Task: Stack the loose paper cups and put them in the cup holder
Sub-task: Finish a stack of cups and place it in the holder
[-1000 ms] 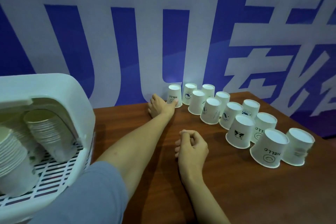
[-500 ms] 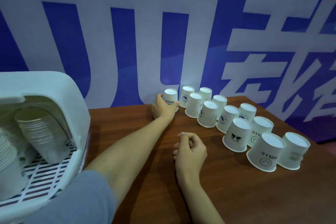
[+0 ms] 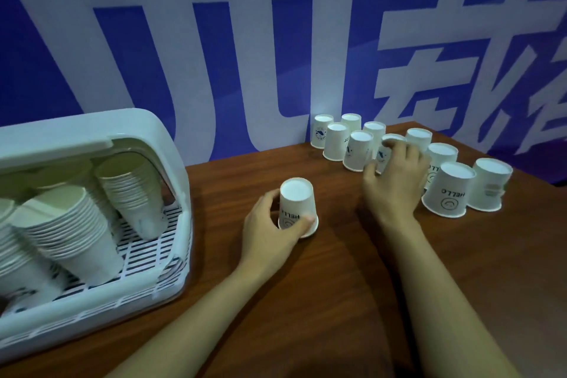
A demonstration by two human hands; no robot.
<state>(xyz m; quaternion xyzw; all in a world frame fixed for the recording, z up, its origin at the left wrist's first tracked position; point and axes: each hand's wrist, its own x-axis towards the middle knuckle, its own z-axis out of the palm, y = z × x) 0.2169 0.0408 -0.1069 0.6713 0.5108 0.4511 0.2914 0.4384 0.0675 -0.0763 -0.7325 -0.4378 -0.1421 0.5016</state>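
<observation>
Left hand (image 3: 270,224) round 1 inverted cup (image 3: 297,207) (HELLO print) — right hand (image 3: 394,181) on another.

The cup holder (image 3: 171,169) runs off the left edge, its leftmost stacked cups (image 3: 12,248) cut short; the right hand (image 3: 394,181) hides most of one upturned cup (image 3: 387,144) and part of the one behind it, so its grip cannot be told. The far-right cup (image 3: 491,187) bears a print too blurred to read; both forearms leave the bottom edge.
</observation>
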